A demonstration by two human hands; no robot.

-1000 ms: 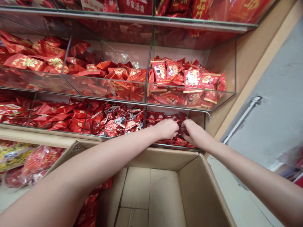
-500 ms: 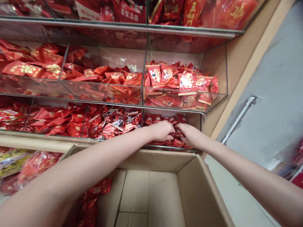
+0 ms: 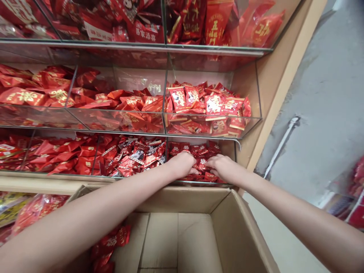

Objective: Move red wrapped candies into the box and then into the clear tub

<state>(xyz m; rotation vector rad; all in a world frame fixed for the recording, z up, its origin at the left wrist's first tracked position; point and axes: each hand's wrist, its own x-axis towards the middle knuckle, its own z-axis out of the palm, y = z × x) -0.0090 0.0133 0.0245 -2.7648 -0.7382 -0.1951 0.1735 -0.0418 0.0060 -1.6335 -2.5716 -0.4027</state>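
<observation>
Small red candy packets [image 3: 202, 163] lie in the lower right shelf compartment, and both my hands reach in over its front edge. My left hand [image 3: 184, 164] rests on the packets at the left, its fingers curled downward; what they hold, if anything, is hidden. At the right side of the same packets, my right hand [image 3: 223, 167] has bent fingers touching them, and I cannot make out anything gripped. Below my arms stands an open cardboard box [image 3: 190, 199], with some red packets [image 3: 109, 242] in its left part.
Clear-walled compartments above hold red-wrapped sweets [image 3: 214, 104] and larger red bags [image 3: 217, 22]. More packets [image 3: 139, 153] fill the compartment to the left. A wooden side panel [image 3: 273, 91] and a grey wall [image 3: 321, 102] stand at the right.
The shelves and box appear lower and slightly left in the view. My hands have moved a little apart, showing more packets between them.
</observation>
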